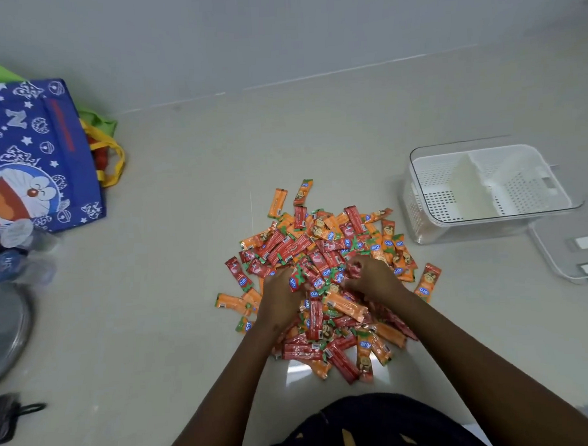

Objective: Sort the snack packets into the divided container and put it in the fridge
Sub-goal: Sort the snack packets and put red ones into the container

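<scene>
From the head camera, a big heap of small red and orange foil snack packets lies on the pale floor, right in front of the person. Both hands are down in the middle of the heap. The left hand has its fingers curled into the packets and seems to hold a few red ones. The right hand is curled too, pinching some red packets at the top of the heap. How many each hand holds cannot be told.

The clear plastic box with a white holed basket and dividers inside sits on the floor to the right of the heap and a little farther away. It is apart from the heap, not touching it. The right hand is the nearer one to it, so that hand will likely carry packets over. The box's long side runs left to right. Its sections look bare, with no packets inside yet, so the sorting has hardly begun.

The box's clear flat lid lies just beside it, nearer the person. A blue cartoon shopping bag stands far off to the left.
</scene>
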